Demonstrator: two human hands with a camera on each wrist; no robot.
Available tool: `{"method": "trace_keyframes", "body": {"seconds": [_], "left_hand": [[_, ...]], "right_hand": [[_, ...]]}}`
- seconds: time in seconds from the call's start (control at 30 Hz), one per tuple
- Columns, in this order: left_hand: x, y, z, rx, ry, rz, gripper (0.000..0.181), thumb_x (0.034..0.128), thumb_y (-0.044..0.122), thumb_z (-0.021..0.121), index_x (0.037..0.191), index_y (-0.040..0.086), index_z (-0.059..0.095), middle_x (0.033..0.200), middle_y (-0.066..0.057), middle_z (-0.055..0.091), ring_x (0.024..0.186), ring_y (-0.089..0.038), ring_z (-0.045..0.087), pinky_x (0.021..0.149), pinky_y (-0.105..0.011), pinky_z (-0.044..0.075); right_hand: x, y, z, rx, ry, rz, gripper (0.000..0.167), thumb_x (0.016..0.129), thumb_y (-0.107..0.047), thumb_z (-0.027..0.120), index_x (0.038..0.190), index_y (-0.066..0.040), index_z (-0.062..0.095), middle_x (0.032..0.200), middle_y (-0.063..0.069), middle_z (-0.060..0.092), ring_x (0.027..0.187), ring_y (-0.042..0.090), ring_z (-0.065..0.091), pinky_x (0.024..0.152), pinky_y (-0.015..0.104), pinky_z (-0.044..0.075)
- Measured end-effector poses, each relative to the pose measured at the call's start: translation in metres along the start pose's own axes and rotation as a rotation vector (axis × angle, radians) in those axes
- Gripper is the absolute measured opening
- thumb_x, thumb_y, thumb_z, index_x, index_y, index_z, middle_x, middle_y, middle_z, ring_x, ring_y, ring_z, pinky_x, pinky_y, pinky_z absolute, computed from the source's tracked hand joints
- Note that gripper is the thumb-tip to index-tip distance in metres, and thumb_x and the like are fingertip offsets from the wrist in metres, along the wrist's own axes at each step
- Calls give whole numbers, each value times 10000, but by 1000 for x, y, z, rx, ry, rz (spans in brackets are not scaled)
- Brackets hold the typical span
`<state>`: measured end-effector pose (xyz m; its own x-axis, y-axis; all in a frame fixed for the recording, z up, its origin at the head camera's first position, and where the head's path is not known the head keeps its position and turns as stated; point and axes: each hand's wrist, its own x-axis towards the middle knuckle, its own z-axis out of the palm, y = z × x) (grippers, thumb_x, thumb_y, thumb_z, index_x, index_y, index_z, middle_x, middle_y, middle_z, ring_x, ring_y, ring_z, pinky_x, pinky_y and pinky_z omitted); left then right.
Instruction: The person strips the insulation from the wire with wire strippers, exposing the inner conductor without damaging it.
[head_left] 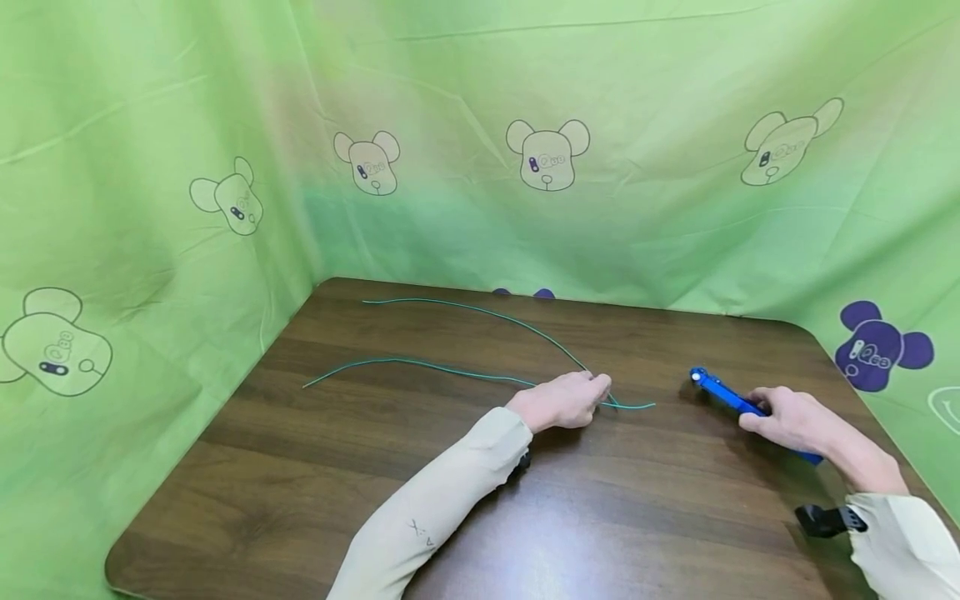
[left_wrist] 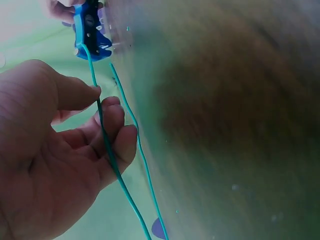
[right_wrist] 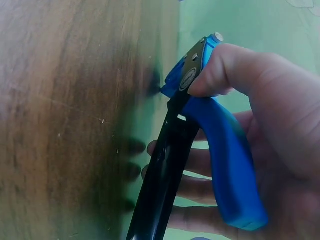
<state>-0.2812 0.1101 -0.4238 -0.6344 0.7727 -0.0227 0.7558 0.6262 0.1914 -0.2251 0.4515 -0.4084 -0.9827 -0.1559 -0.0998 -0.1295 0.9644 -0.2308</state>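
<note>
My left hand [head_left: 561,401] pinches a wire [left_wrist: 118,175] mid-frame, right hand [head_left: 799,422] grips pliers [head_left: 726,394] at right, and tbh a loose pinch could let that wire slip.

On the green curtain [head_left: 450,71], short rounded lettering is printed inside the cartoon animal heads [head_left: 547,156]; a first letter resembling "Q" can be made out, but the rest cannot be read with certainty. Similar lettering is shown in white on the purple cartoon head [head_left: 872,347]. The left sleeve [head_left: 442,492] is marked with a dark "X"-like sign and a small triangular one. An oval badge [right_wrist: 188,79] is borne by the blue-and-black wire stripper [right_wrist: 232,165], its text too blurred to be read.
</note>
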Motion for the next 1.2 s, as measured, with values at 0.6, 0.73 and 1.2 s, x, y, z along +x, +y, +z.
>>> {"method": "trace_keyframes", "body": {"seconds": [0.6,0.73,1.2], "left_hand": [[-4,1,-3,16,70,97,318,1028,156,475,1267,298,630,1151,96,636,1060,-54,603,868,-151,465],[-6,0,-5,11,77,106,331,1017,128,484,1255,296,641,1121,101,634,1035,-48,610,835,-151,470],[-10,-1,-9,-28,120,110,291,1029,143,468,1261,247,609,1112,81,650,1002,-35,615,835,-148,468]], "right_hand": [[1,0,-1,6,33,41,441,908,-281,584,1099,116,568,758,78,578,673,225,507,570,316,367],[0,-2,3,32,82,44,371,904,-271,584,1052,67,550,760,64,577,665,207,506,558,313,370],[-2,-24,-9,88,148,4,273,940,-259,546,1067,-18,555,683,4,482,602,142,432,544,290,305]]}}
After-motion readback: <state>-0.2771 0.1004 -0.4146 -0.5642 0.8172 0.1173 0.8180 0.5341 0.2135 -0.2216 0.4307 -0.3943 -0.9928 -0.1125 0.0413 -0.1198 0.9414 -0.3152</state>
